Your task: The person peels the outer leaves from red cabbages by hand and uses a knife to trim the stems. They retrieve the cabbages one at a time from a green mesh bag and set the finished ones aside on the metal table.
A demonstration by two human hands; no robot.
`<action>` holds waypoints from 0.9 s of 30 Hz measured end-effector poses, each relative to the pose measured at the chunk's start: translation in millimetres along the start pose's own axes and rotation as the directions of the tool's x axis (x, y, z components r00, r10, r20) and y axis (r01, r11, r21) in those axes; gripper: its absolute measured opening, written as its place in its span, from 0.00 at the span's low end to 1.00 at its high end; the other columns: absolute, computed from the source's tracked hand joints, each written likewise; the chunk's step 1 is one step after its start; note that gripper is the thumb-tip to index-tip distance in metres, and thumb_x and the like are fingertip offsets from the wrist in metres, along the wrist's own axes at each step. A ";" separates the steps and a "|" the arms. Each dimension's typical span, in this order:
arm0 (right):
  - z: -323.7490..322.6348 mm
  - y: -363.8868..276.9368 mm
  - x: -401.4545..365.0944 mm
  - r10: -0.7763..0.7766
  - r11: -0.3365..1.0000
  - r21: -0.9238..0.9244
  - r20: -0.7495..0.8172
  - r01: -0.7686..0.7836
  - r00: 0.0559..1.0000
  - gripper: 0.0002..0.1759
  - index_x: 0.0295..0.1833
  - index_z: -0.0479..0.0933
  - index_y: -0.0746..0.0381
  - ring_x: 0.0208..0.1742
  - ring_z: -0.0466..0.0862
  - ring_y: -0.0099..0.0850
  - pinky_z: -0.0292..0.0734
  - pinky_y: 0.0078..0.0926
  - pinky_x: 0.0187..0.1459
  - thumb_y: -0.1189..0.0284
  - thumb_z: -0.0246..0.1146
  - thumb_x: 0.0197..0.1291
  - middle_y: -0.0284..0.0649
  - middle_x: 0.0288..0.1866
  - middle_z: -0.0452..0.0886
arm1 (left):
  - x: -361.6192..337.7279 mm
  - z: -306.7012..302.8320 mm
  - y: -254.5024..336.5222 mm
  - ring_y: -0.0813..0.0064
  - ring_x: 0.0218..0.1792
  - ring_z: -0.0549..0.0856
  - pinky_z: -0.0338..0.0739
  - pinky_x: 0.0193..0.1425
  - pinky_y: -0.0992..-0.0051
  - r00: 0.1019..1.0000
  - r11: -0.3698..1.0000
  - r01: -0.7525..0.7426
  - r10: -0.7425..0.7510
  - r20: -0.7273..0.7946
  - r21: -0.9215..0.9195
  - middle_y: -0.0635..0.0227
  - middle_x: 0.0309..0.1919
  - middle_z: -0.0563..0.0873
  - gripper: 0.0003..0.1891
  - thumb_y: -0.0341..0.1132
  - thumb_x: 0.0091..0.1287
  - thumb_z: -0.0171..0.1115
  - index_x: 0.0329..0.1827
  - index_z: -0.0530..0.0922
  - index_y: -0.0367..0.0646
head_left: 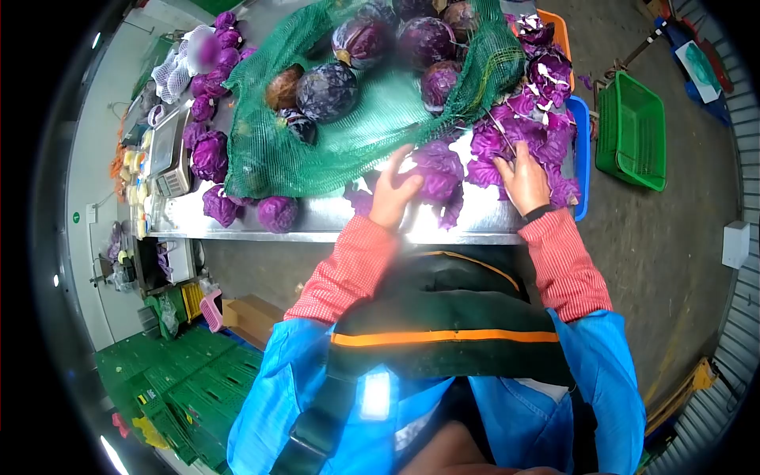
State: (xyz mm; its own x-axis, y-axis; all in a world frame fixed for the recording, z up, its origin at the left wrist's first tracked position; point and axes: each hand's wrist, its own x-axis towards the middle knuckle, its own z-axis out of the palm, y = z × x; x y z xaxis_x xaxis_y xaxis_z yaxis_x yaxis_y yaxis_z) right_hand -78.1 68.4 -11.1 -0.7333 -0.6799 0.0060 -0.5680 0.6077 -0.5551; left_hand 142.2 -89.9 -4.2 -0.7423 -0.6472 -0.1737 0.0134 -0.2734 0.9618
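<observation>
My right hand (524, 180) is closed around a knife (499, 129), its thin blade pointing up and left over loose purple cabbage leaves (534, 138). Beside a partly peeled purple cabbage (438, 170) at the table's near edge is my left hand (391, 192), index finger and thumb apart, fingertips right at the leaves. Just beyond it a green mesh sack (317, 170) lies spread open, with several whole cabbages such as a dark one (327, 93) on it.
Smaller cabbages (210, 155) line the table's left side near a weighing scale (170, 170). On the right stand a blue crate (582, 158), an orange crate (556, 32) and a green basket (631, 131) on the floor. Green crates (182, 388) sit lower left.
</observation>
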 end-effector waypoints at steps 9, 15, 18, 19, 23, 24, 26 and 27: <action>-49.6 -68.3 -23.1 -0.388 0.860 0.264 -0.215 0.436 0.896 0.16 0.45 0.77 0.62 0.32 0.86 0.43 0.82 0.38 0.33 0.69 0.71 0.55 0.44 0.35 0.84 | -2.9 26.1 32.8 0.66 0.59 0.79 0.77 0.62 0.65 0.975 0.951 0.189 -0.153 0.161 -0.244 0.59 0.60 0.77 0.39 0.48 0.63 0.67 0.75 0.63 0.43; -62.0 -24.8 -21.6 0.047 0.909 0.403 -0.346 0.103 0.937 0.11 0.43 0.75 0.64 0.24 0.84 0.33 0.75 0.33 0.25 0.71 0.67 0.60 0.42 0.23 0.81 | -8.4 33.2 39.2 0.48 0.71 0.68 0.72 0.66 0.40 0.920 0.627 0.393 -0.271 0.285 -0.673 0.54 0.73 0.66 0.44 0.66 0.61 0.55 0.77 0.60 0.51; -51.8 -7.6 -11.0 0.095 0.945 0.326 -0.304 0.010 0.948 0.23 0.54 0.72 0.62 0.28 0.84 0.42 0.76 0.40 0.30 0.62 0.71 0.59 0.45 0.28 0.82 | -6.0 44.9 43.5 0.46 0.74 0.64 0.65 0.68 0.32 0.917 0.581 0.398 -0.283 0.282 -0.710 0.54 0.75 0.62 0.44 0.67 0.61 0.51 0.78 0.59 0.54; -61.3 -22.1 -13.3 0.077 0.953 0.302 -0.254 0.004 0.964 0.28 0.58 0.71 0.61 0.31 0.85 0.44 0.77 0.41 0.33 0.59 0.71 0.58 0.46 0.32 0.84 | -5.1 48.7 46.1 0.46 0.74 0.64 0.64 0.68 0.31 0.916 0.568 0.398 -0.285 0.282 -0.720 0.54 0.76 0.61 0.44 0.67 0.61 0.51 0.78 0.59 0.54; -79.6 -72.8 -36.1 -0.119 0.930 0.354 0.024 0.103 0.993 0.41 0.70 0.65 0.60 0.53 0.84 0.42 0.79 0.35 0.52 0.51 0.71 0.58 0.52 0.59 0.80 | -3.8 55.5 51.6 0.47 0.72 0.68 0.60 0.69 0.28 0.865 0.566 0.501 -0.341 0.367 -0.655 0.57 0.75 0.66 0.44 0.72 0.65 0.44 0.78 0.60 0.54; -77.0 -68.8 -34.6 -0.119 0.857 0.512 0.092 0.055 0.989 0.39 0.69 0.66 0.61 0.51 0.84 0.38 0.79 0.34 0.51 0.53 0.71 0.59 0.49 0.57 0.81 | -2.6 53.5 51.2 0.51 0.70 0.71 0.62 0.72 0.37 0.850 0.566 0.526 -0.326 0.414 -0.634 0.56 0.73 0.70 0.41 0.70 0.70 0.40 0.77 0.62 0.51; -64.3 -57.4 -29.9 -0.161 0.641 0.764 0.226 -0.072 0.961 0.35 0.66 0.70 0.63 0.49 0.84 0.31 0.79 0.30 0.50 0.56 0.71 0.61 0.44 0.53 0.82 | 3.3 47.0 55.3 0.54 0.69 0.73 0.64 0.74 0.46 0.936 0.835 0.300 -0.164 0.312 -0.461 0.56 0.72 0.71 0.39 0.67 0.73 0.38 0.77 0.62 0.49; -60.0 -56.9 -30.4 -0.147 0.622 0.778 0.231 -0.091 0.962 0.32 0.64 0.71 0.64 0.47 0.83 0.28 0.78 0.28 0.49 0.58 0.71 0.62 0.41 0.51 0.82 | 4.2 44.7 58.2 0.55 0.68 0.74 0.65 0.75 0.50 0.960 0.922 0.162 -0.065 0.273 -0.350 0.56 0.71 0.71 0.38 0.65 0.75 0.37 0.77 0.62 0.47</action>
State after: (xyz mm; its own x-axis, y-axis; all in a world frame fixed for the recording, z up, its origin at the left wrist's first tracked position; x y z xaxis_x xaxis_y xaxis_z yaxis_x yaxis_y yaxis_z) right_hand -45.9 79.2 70.1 -0.5354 -0.8381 -0.1044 0.0041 0.1210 -0.9926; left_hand 109.8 -76.8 60.5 -0.8960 -0.4096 -0.1714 0.1270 -0.6063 0.7850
